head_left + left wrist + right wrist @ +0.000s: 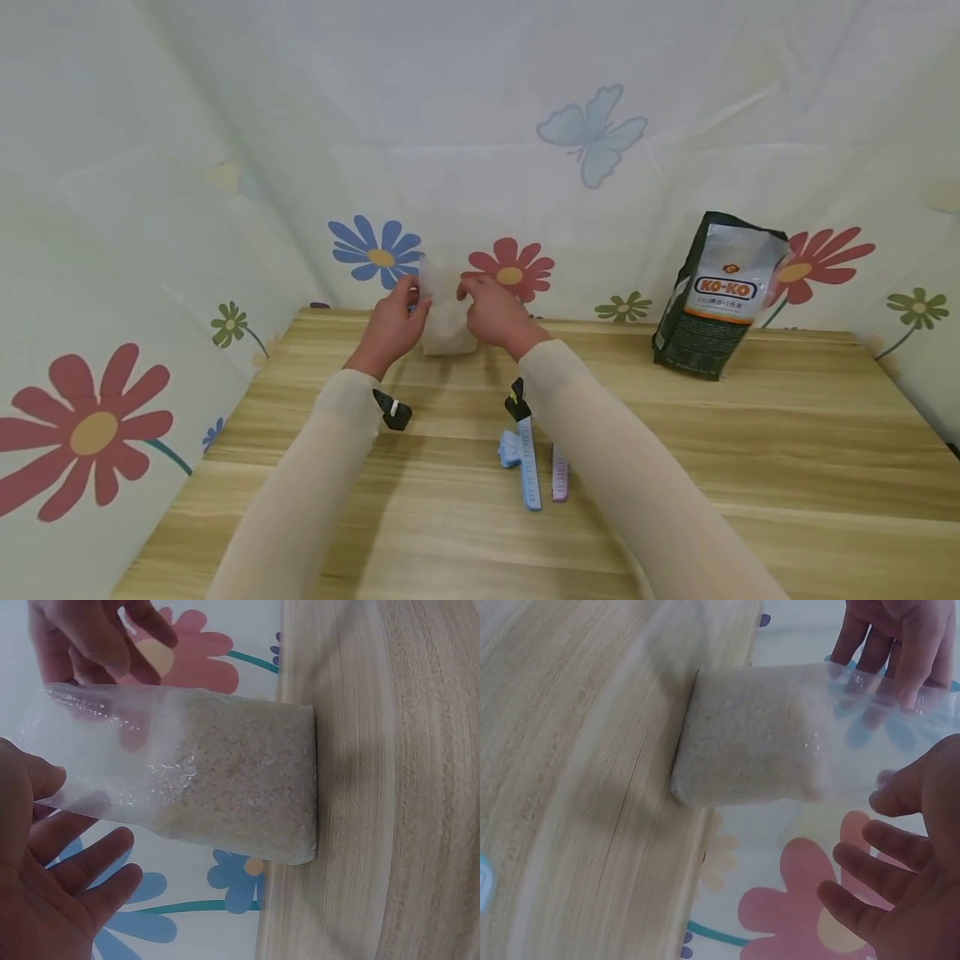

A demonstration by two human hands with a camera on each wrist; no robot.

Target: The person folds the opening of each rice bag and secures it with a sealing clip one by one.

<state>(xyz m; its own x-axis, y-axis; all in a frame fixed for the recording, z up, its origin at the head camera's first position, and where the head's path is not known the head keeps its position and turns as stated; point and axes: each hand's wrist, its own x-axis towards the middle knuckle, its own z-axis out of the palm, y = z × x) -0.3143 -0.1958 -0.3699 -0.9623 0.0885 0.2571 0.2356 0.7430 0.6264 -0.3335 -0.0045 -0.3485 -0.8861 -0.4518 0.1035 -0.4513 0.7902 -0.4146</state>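
A clear plastic bag of rice (448,329) stands upright at the back of the wooden table, its lower part filled and its upper part loose and see-through. My left hand (394,323) pinches the left edge of the upper film, thumb in front and fingers behind, as the left wrist view (67,862) shows. At the opposite edge, my right hand (498,312) holds the film between thumb and a fingertip seen through the plastic. Its other fingers (877,874) spread loosely beside the bag.
A blue bag clip (528,467) and a purple clip (559,475), partly under the right sleeve, lie on the table (450,533). A dark green KO-KO bag (712,300) stands at the back right. Behind hangs a white flowered sheet (465,150).
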